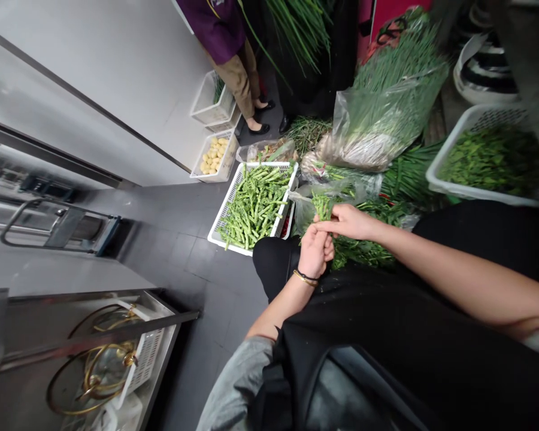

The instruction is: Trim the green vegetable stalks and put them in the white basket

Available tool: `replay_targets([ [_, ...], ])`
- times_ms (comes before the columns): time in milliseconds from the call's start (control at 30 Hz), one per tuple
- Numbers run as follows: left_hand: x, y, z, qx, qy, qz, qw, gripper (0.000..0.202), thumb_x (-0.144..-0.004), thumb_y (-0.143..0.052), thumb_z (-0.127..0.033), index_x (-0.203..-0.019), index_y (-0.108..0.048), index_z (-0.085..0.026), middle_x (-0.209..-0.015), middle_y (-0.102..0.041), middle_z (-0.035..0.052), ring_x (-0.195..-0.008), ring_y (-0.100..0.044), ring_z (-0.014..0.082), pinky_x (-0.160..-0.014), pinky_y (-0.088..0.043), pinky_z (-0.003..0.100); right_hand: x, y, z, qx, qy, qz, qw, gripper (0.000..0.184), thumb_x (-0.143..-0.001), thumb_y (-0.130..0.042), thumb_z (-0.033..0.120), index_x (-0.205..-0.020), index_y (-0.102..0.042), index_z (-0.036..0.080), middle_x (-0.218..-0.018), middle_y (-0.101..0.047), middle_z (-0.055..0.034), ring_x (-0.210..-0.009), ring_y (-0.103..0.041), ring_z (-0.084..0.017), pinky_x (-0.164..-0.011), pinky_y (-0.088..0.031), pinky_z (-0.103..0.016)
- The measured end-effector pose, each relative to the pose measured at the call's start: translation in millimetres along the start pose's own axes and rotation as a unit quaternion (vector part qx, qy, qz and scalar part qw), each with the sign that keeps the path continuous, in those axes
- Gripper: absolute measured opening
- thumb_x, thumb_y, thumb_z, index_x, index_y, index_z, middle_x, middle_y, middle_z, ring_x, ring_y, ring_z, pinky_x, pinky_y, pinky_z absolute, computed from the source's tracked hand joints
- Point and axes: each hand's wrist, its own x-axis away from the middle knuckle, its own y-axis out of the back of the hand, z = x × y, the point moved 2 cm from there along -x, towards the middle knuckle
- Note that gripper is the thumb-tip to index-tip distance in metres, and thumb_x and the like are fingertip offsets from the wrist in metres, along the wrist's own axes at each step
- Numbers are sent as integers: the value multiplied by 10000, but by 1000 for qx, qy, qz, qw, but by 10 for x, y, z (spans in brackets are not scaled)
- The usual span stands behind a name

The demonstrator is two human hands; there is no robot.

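My left hand (313,254), with a dark band and a gold bracelet at its wrist, is closed with the fingers curled in. Against it, my right hand (349,221) pinches from the other side. Between them rises a green vegetable stalk (322,205) with a bushy top; its lower part is hidden by my fingers. Left of my hands, a white slotted crate (217,230) holds a heap of cut green stalks (254,206). Loose leafy greens (363,254) lie under and behind my right forearm.
Bagged long green scallions (386,114) lie beyond my hands. At right stands a white basket (435,179) of leafy greens. Farther off are a crate of potatoes (213,155) and a person in purple (222,30). A metal rack (161,335) with pot lids stands at lower left.
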Motion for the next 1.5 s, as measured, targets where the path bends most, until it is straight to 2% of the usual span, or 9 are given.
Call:
replay_targets([
  [233,-38,82,20,16,-4,-61,998,400,-612,-729,-274,-778,-371,-207,-514,-302,-115,-351,-219,5,-364,-82,139,147,-317,125,313,-8,-90,945,322,-898,-371,328,-799,-623,152,-747,-681,-98,-627,-582,-170,-521,-247,-265],
  [400,-54,109,-24,55,46,2,997,364,-748,-622,-439,-998,-505,-202,-504,-305,-96,-342,-207,26,-358,-72,158,402,-257,54,343,71,79,933,340,-907,-386,359,-749,-635,189,-715,-678,-60,-610,-587,-163,-529,-247,-258],
  [533,-77,125,-79,71,31,-19,997,314,-760,-654,-411,-901,-548,-151,-502,-251,-94,-369,-203,17,-367,-88,152,532,-158,-70,322,86,237,913,324,-878,-432,364,-687,-654,226,-673,-670,-35,-599,-591,-164,-524,-261,-250],
  [700,-91,90,-42,48,10,-18,999,342,-735,-674,-434,-693,-480,-155,-475,-298,-83,-345,-219,18,-340,-84,160,294,105,-33,208,-14,8,978,468,-824,-473,529,-1160,-590,226,-938,-686,-55,-708,-615,-177,-578,-368,-254],
  [767,-103,99,-9,19,-7,-45,999,377,-721,-678,-473,-674,-478,-157,-474,-318,-80,-338,-232,17,-333,-87,163,210,68,52,175,-19,-20,984,488,-849,-429,537,-1177,-576,206,-917,-688,-55,-688,-608,-165,-578,-371,-248],
  [967,-163,212,7,-27,-49,-99,994,411,-715,-670,-516,-870,-591,-144,-532,-340,-84,-356,-226,0,-336,-110,153,446,-424,296,296,122,172,932,385,-925,-326,328,-782,-662,205,-754,-686,-63,-614,-590,-155,-520,-264,-252],
  [1067,-183,251,-7,-36,-58,-104,992,396,-694,-697,-483,-871,-589,-145,-609,-429,-59,-384,-330,4,-327,-177,138,547,-367,241,257,143,259,920,334,-859,-466,477,-758,-658,223,-680,-667,-42,-593,-586,-163,-519,-277,-246],
  [1267,-141,133,34,-96,-96,-53,989,427,-687,-710,-462,-931,-533,-160,-757,-590,3,-502,-571,80,-367,-358,151,94,66,-6,45,-50,-8,998,454,-801,-476,612,-788,-630,186,-574,-615,-13,-513,-540,-139,-503,-347,-240],
  [1500,-59,168,14,-29,-54,2,998,373,-745,-657,-461,-814,-400,-200,-569,-570,-44,-291,-376,45,-306,-202,139,14,-297,-134,-253,-13,-35,967,412,-758,-587,540,-588,-499,175,-473,-515,22,-422,-474,-91,-441,-362,-220],
])
